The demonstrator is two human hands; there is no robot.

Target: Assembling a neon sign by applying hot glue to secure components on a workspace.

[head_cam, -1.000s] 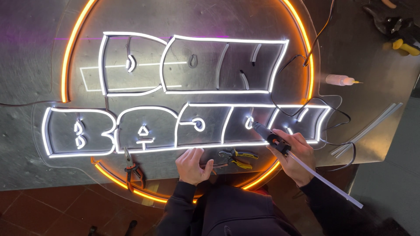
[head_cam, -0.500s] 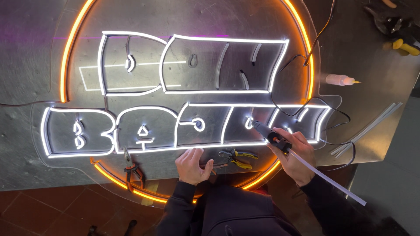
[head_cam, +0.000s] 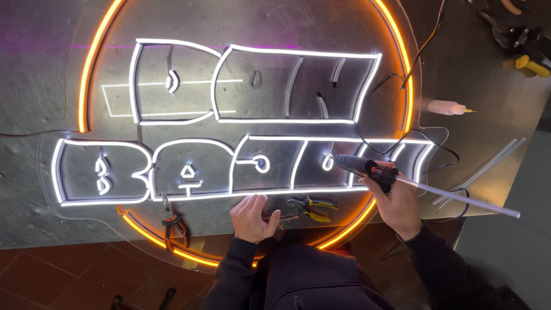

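Note:
A round neon sign [head_cam: 247, 143] lies flat on a metal workbench [head_cam: 34, 63], with white glowing letter outlines inside an orange glowing ring. My right hand [head_cam: 396, 201] grips a black hot glue gun [head_cam: 367, 167] with a long white glue stick [head_cam: 459, 198] sticking out behind; its nozzle points at the lower right letters. My left hand [head_cam: 252, 218] rests with fingers pressed on the sign's lower edge, just beside yellow-handled pliers [head_cam: 313, 206].
Orange-handled pliers [head_cam: 172, 221] lie on the sign's lower left. A small white glue bottle [head_cam: 450, 107] and loose white strips [head_cam: 488, 166] lie to the right. Black wires [head_cam: 425, 34] run off the sign's upper right. More tools [head_cam: 525, 43] sit at the top right corner.
The glue gun in my right hand has shifted slightly left along the lower letters. My left hand stays on the sign's edge.

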